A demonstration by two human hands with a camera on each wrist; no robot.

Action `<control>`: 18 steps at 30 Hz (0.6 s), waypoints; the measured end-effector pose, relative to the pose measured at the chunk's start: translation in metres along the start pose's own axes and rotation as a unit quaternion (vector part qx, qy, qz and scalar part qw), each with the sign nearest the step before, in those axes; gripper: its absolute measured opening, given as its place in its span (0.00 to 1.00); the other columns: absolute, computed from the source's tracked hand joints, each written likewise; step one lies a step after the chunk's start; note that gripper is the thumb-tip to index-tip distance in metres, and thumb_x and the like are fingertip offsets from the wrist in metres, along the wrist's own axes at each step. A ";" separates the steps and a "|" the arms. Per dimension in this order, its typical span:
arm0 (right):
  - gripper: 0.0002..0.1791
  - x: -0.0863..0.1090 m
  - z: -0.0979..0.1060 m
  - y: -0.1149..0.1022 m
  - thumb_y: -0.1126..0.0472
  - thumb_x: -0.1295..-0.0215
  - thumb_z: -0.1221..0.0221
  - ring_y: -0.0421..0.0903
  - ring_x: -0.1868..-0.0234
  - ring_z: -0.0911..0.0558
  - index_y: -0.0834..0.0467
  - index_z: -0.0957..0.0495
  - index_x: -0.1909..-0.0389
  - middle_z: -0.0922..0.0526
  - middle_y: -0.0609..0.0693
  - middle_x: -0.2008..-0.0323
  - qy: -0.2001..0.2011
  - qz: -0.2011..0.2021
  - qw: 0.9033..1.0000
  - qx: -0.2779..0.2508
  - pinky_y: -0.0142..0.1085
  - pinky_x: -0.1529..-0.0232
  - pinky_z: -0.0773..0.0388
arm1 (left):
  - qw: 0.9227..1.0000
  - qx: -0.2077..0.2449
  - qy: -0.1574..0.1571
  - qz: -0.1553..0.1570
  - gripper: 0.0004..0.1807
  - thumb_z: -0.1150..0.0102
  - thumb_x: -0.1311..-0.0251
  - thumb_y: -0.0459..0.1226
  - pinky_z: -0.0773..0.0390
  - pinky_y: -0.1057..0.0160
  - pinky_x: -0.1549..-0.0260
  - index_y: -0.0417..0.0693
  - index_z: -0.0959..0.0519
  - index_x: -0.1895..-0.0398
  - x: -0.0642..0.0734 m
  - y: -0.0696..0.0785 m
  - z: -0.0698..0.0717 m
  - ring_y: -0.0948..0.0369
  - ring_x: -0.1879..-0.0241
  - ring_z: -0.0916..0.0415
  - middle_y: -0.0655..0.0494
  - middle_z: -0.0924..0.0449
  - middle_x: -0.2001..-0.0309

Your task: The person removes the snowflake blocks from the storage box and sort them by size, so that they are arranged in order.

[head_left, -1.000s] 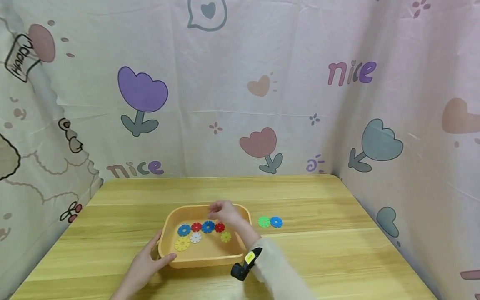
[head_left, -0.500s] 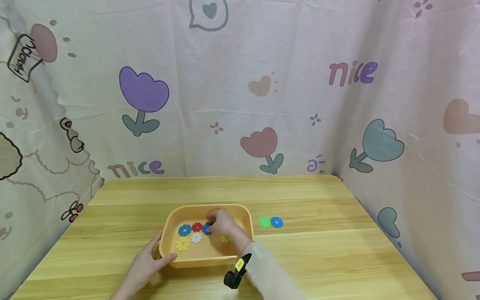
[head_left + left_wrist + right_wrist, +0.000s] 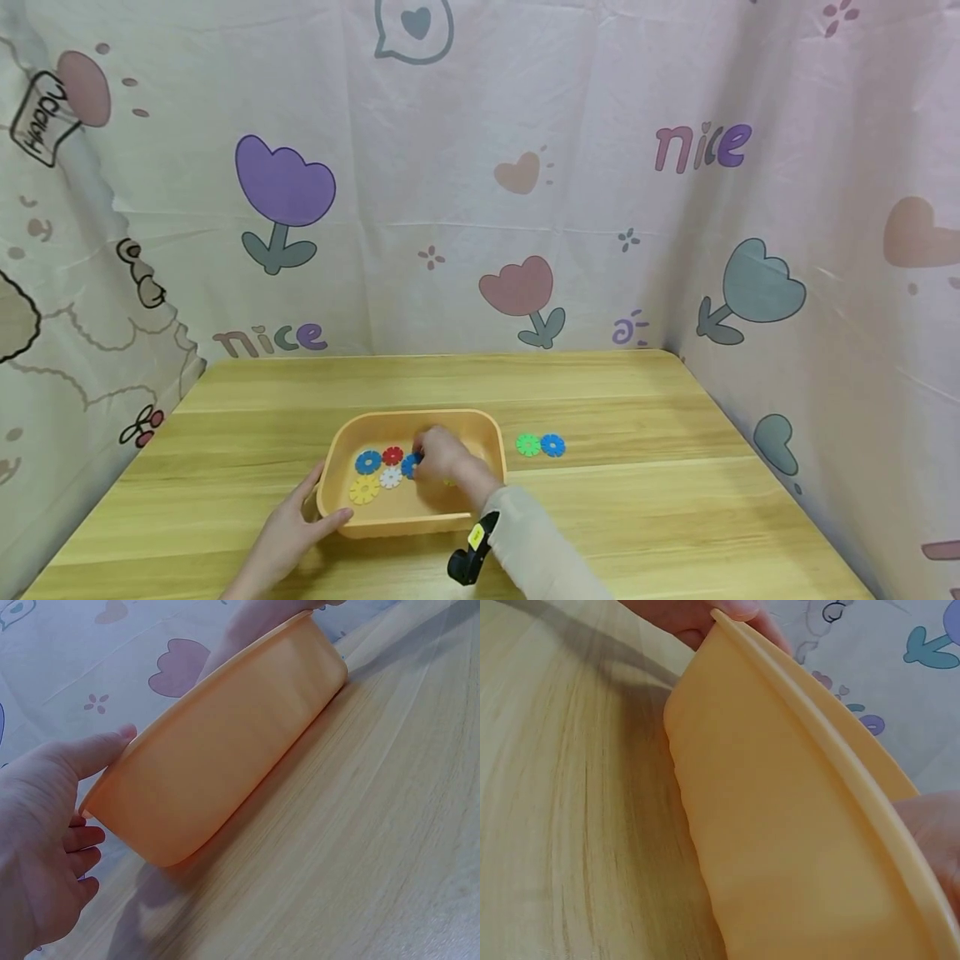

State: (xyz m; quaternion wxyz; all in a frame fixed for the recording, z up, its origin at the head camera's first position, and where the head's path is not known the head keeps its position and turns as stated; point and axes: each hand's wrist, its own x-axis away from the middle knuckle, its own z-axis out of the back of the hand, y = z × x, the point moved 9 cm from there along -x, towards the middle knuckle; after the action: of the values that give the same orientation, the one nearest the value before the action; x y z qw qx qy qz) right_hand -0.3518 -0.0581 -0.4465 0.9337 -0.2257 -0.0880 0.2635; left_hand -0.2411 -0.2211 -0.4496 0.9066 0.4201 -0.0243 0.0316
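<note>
An orange plastic basin (image 3: 405, 527) stands on the table with several notched snowflake discs inside. My left hand (image 3: 288, 521) grips its left end, the thumb over the rim and the fingers outside, as the left wrist view (image 3: 45, 825) also shows. My right hand (image 3: 446, 462) reaches into the basin, fingertips down at a blue disc (image 3: 408, 467) that it partly covers. Whether it pinches that disc is hidden. Left of it lie another blue disc (image 3: 368, 462), a red disc (image 3: 392, 456), a white disc (image 3: 391, 477) and a large yellow disc (image 3: 364, 489).
A green disc (image 3: 528, 445) and a blue disc beside it (image 3: 552, 445) lie on the wooden table (image 3: 675, 517), right of the basin. A printed cloth (image 3: 420, 167) hangs behind the table and along both sides.
My right hand has come down from the basin's far rim to the discs, now hiding the right-hand red one and most of the small yellow-green one. The blue disc there has shifted slightly nearer.
</note>
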 end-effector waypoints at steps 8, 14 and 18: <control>0.14 0.002 -0.002 0.003 0.62 0.53 0.29 0.40 0.73 0.31 0.57 0.25 0.68 0.28 0.44 0.74 -0.009 -0.019 1.000 -0.016 0.27 0.72 0.31 | 1.000 -0.019 -0.004 0.009 0.51 0.39 0.46 0.53 0.48 0.28 0.47 0.36 0.54 0.29 -0.001 0.000 0.001 0.29 0.38 0.53 0.25 0.51 0.35; 0.12 0.006 0.007 0.002 0.68 0.51 0.32 0.39 0.75 0.28 0.57 0.26 0.70 0.24 0.46 0.75 0.005 -0.003 0.998 -0.056 0.27 0.75 0.30 | 1.000 -0.017 -0.007 0.008 0.51 0.39 0.46 0.53 0.48 0.28 0.48 0.35 0.54 0.29 -0.002 -0.001 0.000 0.29 0.38 0.53 0.25 0.52 0.35; 0.09 0.011 0.011 0.006 0.71 0.48 0.35 0.41 0.80 0.25 0.60 0.25 0.70 0.25 0.47 0.76 -0.009 -0.010 0.988 -0.154 0.29 0.79 0.25 | 1.000 -0.015 -0.009 0.007 0.51 0.39 0.45 0.53 0.49 0.28 0.48 0.35 0.54 0.29 -0.002 0.000 0.000 0.29 0.38 0.53 0.25 0.52 0.35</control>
State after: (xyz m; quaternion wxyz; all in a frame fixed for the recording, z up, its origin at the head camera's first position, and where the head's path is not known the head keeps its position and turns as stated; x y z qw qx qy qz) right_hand -0.3484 -0.0438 -0.4387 0.8897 -0.3634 -0.1377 0.2397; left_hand -0.2431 -0.2211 -0.4501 0.9124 0.4062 -0.0364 0.0341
